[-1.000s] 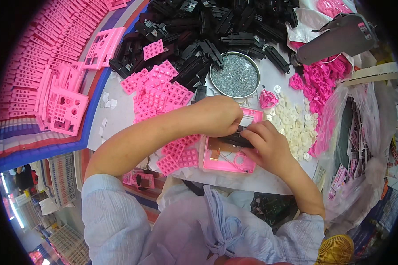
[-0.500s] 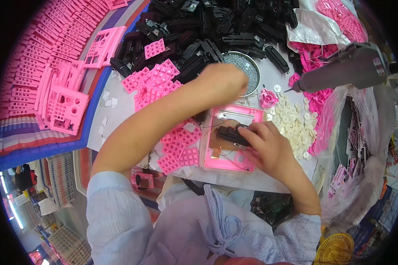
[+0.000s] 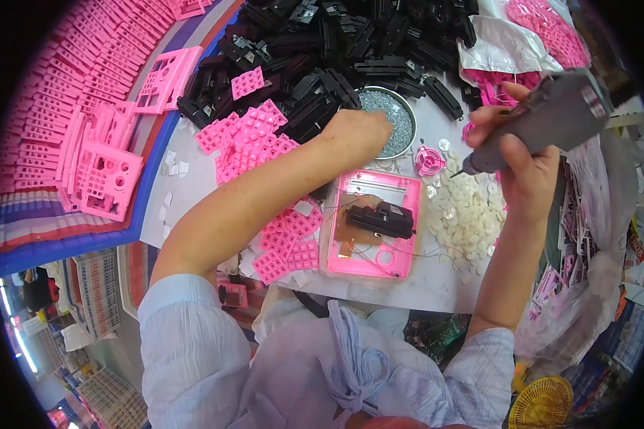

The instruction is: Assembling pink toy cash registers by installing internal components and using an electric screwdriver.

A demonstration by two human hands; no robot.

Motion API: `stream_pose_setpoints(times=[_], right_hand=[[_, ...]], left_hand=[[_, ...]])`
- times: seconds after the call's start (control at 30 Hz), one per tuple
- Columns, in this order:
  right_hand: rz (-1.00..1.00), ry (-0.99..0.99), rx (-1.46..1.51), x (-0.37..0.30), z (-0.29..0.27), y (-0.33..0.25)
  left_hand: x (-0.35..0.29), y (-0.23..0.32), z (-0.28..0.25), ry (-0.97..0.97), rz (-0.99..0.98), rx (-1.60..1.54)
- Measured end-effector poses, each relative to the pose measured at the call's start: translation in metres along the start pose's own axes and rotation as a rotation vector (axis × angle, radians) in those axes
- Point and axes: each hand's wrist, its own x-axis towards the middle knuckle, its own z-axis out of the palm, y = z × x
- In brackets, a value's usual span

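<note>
My left hand (image 3: 361, 136) reaches over the near left rim of a round metal bowl (image 3: 413, 121) filled with small grey screws (image 3: 399, 129). Its fingers are curled closed, and what they pinch, if anything, is hidden. On the right, my right hand (image 3: 529, 168) has its thumb and fingers wrapped round a grey electric screwdriver (image 3: 544, 114), whose thin bit points down and left. Between my arms lies a pink plastic casing (image 3: 334, 247), open side up. A black mechanism block (image 3: 383, 220) rests in it over a brown board (image 3: 350, 239), with thin wires trailing right.
Pink keypad pieces (image 3: 254, 146) pile up left of the casing. White round discs (image 3: 469, 214) and a pink ring part (image 3: 429, 161) lie to its right. Black mechanisms (image 3: 322, 43) heap at the back. Stacked pink panels (image 3: 57, 93) fill the far left; plastic bags (image 3: 587, 236) hang right.
My right hand has left the black mechanism and taken hold of the electric screwdriver, which has shifted slightly left and down. My left hand has moved slightly down and left at the bowl.
</note>
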Motion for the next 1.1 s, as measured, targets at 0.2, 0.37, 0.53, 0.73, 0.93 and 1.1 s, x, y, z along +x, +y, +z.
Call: stream_pose_setpoints(times=[0.2,0.37,0.53,0.73,0.93,1.1], right_hand=[[0.192,-0.052,0.114,0.001,0.027,0.009],[-0.016,0.139,0.332,-0.036,0.050,0.014],[-0.126,-0.031,0.561,-0.064,0.081,-0.004],[-0.116,-0.118,0.473,-0.065,0.090,-0.008],[-0.122,-0.114,0.439,-0.066,0.095,-0.004],[-0.106,-0.144,0.395,-0.067,0.094,-0.006]], left_hand=[[0.007,0.007,-0.025,-0.006,-0.058,-0.063],[-0.054,0.046,-0.067,0.204,0.147,-0.251],[-0.110,0.083,-0.058,0.239,0.069,-0.507],[-0.125,0.092,-0.042,0.321,-0.078,-0.734],[-0.125,0.090,-0.038,0.327,-0.085,-0.730],[-0.125,0.091,-0.035,0.441,0.022,-0.463]])
